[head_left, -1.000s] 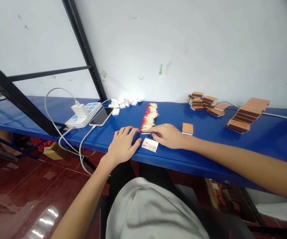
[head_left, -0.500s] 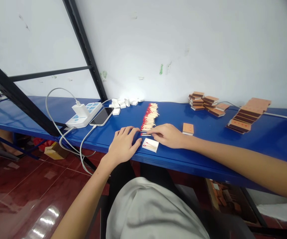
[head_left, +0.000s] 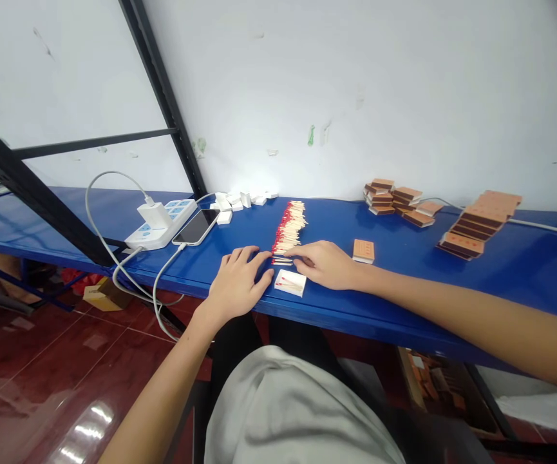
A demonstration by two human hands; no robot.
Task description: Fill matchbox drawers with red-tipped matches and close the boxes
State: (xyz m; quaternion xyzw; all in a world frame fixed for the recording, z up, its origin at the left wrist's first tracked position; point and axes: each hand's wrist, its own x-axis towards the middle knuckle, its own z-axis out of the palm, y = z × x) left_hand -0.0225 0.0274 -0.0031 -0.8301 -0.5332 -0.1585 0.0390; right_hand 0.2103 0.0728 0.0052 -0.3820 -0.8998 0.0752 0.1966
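My left hand (head_left: 238,281) lies flat on the blue shelf (head_left: 524,270), fingers spread, touching the left side of a small white tray (head_left: 290,282) with red-tipped matches in it. My right hand (head_left: 325,263) rests just behind that tray, fingers curled, its fingertips pinching at a few loose matches (head_left: 283,260) at the near end of a long row of red-tipped matches (head_left: 289,227). A single orange matchbox sleeve (head_left: 364,251) lies just right of my right hand.
Stacks of orange matchbox sleeves (head_left: 396,200) and a fanned stack (head_left: 478,224) sit at the back right. White inner trays (head_left: 239,199), a phone (head_left: 196,226) and a power strip with charger (head_left: 160,221) lie at the left. A black frame post (head_left: 162,96) slants up behind.
My right hand's fingertips shifted slightly at the near end of the match row. My left hand and the white tray stay where they were.
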